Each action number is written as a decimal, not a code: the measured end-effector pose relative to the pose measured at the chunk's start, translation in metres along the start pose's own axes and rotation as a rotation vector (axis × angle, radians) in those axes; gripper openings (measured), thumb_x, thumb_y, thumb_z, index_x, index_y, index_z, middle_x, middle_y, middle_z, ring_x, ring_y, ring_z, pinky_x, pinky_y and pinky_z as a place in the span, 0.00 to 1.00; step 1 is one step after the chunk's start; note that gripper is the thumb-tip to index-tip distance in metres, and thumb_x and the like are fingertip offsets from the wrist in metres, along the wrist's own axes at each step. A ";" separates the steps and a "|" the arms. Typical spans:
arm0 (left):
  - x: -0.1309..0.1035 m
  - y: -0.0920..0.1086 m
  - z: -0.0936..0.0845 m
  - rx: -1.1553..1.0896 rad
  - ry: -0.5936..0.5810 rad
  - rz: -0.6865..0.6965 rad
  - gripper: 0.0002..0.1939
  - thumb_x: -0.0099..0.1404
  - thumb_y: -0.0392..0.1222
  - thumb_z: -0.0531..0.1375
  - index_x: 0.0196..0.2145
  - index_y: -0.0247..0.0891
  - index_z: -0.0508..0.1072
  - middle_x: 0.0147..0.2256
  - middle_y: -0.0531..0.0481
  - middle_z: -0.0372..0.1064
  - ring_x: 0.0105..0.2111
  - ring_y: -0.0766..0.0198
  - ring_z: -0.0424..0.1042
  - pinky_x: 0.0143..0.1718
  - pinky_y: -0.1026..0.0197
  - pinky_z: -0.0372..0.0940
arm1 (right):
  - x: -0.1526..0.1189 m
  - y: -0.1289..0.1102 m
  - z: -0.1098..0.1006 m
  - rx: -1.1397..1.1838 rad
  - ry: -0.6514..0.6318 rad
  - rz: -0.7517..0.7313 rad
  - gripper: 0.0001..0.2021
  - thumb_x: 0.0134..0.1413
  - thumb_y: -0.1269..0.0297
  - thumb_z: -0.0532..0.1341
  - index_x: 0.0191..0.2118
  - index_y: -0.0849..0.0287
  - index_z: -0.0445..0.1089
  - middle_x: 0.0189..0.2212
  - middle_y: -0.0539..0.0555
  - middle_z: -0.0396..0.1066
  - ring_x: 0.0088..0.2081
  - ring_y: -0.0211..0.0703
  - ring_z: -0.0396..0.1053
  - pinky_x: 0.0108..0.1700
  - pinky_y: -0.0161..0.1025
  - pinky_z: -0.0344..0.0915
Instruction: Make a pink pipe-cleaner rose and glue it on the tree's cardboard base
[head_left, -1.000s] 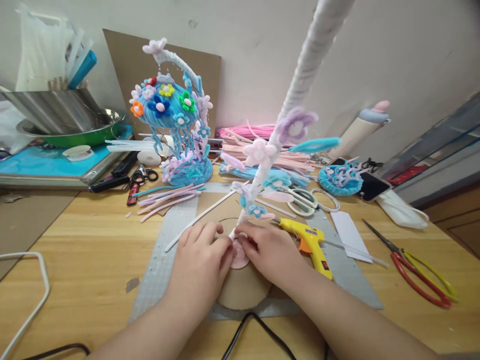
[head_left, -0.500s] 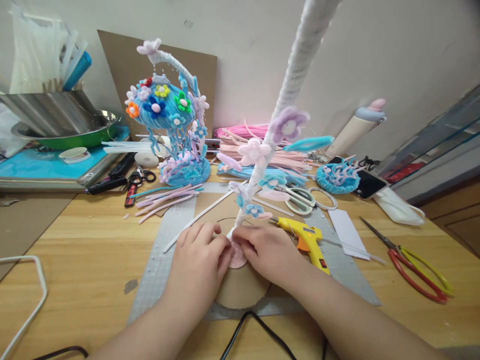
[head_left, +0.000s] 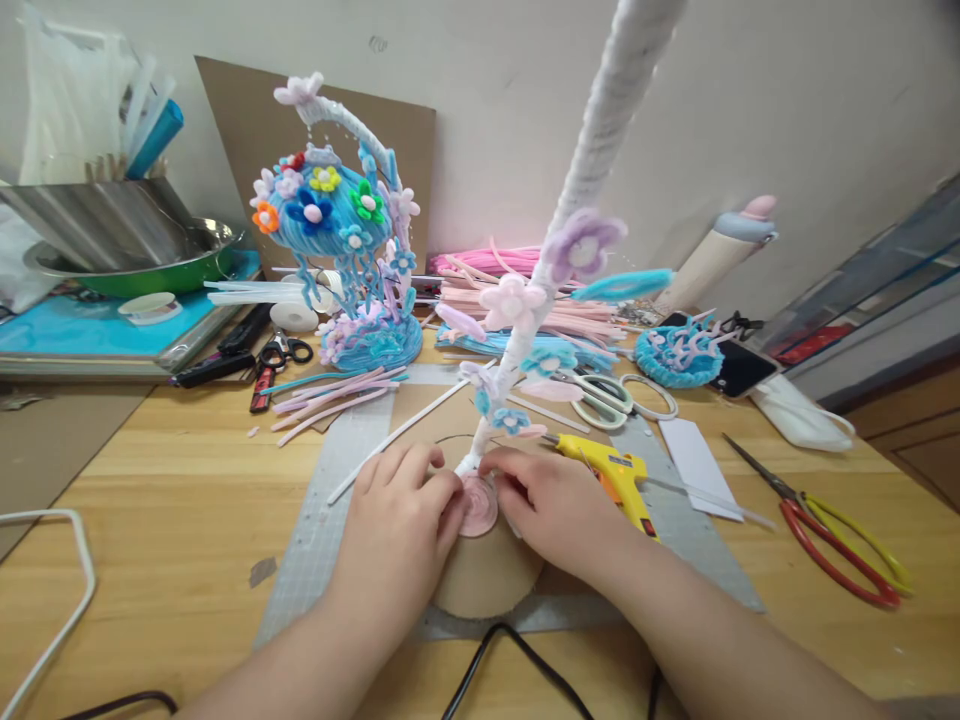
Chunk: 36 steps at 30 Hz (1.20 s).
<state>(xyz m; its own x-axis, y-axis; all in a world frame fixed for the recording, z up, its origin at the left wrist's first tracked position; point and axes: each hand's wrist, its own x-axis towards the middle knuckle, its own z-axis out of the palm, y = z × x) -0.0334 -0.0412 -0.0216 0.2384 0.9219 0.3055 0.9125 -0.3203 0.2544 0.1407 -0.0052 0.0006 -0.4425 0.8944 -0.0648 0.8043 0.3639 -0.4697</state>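
A pink pipe-cleaner coil point(head_left: 478, 505) lies on a round cardboard base point(head_left: 487, 578), at the foot of a white wrapped stem point(head_left: 525, 350). The stem leans up to the right and carries fuzzy flowers, among them a purple flower point(head_left: 585, 247) and a pink flower point(head_left: 511, 300). My left hand point(head_left: 401, 510) is closed, its thumb and bent fingers at the coil's left edge. On the other side, my right hand point(head_left: 551, 505) has curved, slightly parted fingers; its index fingertip is by the stem's foot and its thumb is beside the coil. Its remaining fingers are partly hidden.
A yellow glue gun point(head_left: 607, 470) lies right of my hands on a grey cutting mat point(head_left: 315, 560). Red-and-yellow-handled scissors point(head_left: 832, 530) are farther right. Behind stand a blue flowered jellyfish ornament point(head_left: 330, 220) and pink pipe cleaners point(head_left: 487, 262). A black cable point(head_left: 517, 640) runs in front.
My right hand has drawn back a little to the right, baring more of the pink coil. My left hand stays nearly in place.
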 end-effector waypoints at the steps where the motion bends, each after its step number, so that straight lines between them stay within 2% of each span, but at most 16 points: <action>1: 0.000 0.000 0.000 0.000 0.002 0.002 0.05 0.64 0.39 0.58 0.32 0.41 0.74 0.41 0.48 0.69 0.43 0.53 0.65 0.43 0.49 0.59 | 0.000 0.000 0.001 0.011 0.005 -0.003 0.15 0.57 0.70 0.52 0.45 0.51 0.72 0.40 0.51 0.77 0.42 0.42 0.73 0.43 0.36 0.62; 9: 0.001 0.000 -0.001 0.007 -0.004 0.008 0.05 0.64 0.38 0.58 0.32 0.41 0.74 0.41 0.47 0.69 0.43 0.53 0.65 0.43 0.49 0.59 | 0.000 -0.005 0.001 -0.073 -0.021 0.047 0.14 0.57 0.68 0.53 0.44 0.51 0.72 0.37 0.51 0.77 0.39 0.45 0.74 0.39 0.38 0.61; 16: 0.001 0.000 -0.001 0.022 0.004 0.007 0.06 0.64 0.39 0.57 0.31 0.41 0.74 0.41 0.47 0.69 0.43 0.53 0.66 0.42 0.49 0.60 | -0.007 -0.011 0.000 -0.148 -0.064 -0.018 0.15 0.61 0.65 0.50 0.44 0.53 0.73 0.39 0.53 0.78 0.40 0.46 0.74 0.39 0.39 0.61; 22: 0.002 0.000 0.000 0.010 -0.014 0.001 0.04 0.64 0.39 0.58 0.32 0.41 0.74 0.41 0.48 0.69 0.43 0.53 0.65 0.43 0.50 0.60 | -0.013 -0.006 0.005 -0.023 -0.001 0.138 0.15 0.58 0.67 0.51 0.48 0.51 0.70 0.38 0.53 0.78 0.40 0.47 0.74 0.40 0.40 0.62; 32: 0.001 0.001 -0.001 0.016 -0.004 0.013 0.05 0.64 0.39 0.58 0.33 0.42 0.74 0.40 0.48 0.69 0.43 0.53 0.66 0.42 0.50 0.60 | -0.012 -0.002 0.004 0.133 -0.044 0.203 0.15 0.55 0.69 0.53 0.45 0.51 0.71 0.34 0.51 0.76 0.35 0.43 0.72 0.35 0.36 0.60; 36: 0.002 0.001 0.000 0.017 -0.010 0.009 0.05 0.64 0.40 0.58 0.33 0.42 0.74 0.40 0.48 0.69 0.43 0.53 0.66 0.42 0.50 0.60 | -0.013 0.000 0.006 0.214 -0.049 0.230 0.15 0.55 0.69 0.53 0.45 0.50 0.71 0.36 0.51 0.76 0.37 0.44 0.72 0.36 0.37 0.61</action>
<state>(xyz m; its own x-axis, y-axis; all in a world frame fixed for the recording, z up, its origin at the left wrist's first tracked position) -0.0324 -0.0398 -0.0204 0.2500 0.9209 0.2989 0.9156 -0.3252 0.2363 0.1439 -0.0182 -0.0038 -0.2813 0.9314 -0.2311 0.7864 0.0857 -0.6117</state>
